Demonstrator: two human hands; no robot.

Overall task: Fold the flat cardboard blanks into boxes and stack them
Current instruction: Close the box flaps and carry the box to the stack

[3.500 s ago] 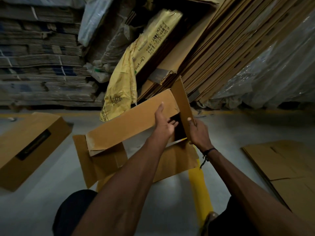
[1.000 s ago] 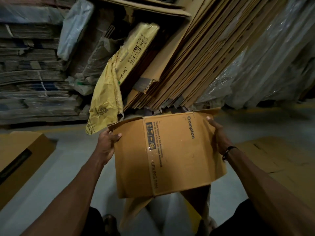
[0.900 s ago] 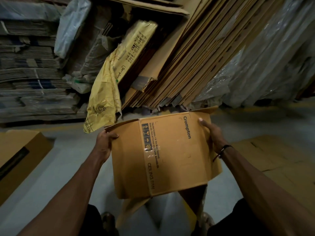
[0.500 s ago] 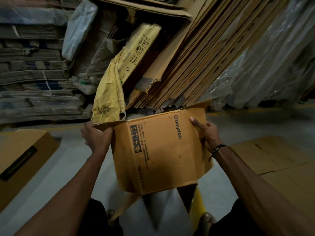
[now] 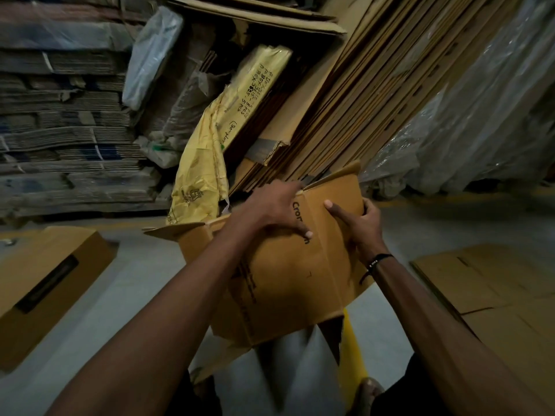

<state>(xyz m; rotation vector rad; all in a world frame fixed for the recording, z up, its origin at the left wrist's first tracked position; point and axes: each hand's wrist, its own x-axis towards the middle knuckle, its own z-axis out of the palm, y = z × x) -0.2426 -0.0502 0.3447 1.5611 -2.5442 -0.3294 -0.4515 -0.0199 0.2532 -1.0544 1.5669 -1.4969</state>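
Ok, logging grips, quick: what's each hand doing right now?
Left hand: open, fingers spread flat on the printed brown cardboard box.
Right hand: grips the box's right edge.

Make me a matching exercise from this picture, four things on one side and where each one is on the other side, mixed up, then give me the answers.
Things:
1. printed box
2. finished box
3. flat blanks
4. yellow bag

Places:
A. draped over the leaning cardboard sheets
B. on the floor at the left
C. lying flat on the floor at the right
D. held between the left hand and right hand

Pairs: 1-D, 2-B, 3-C, 4-A
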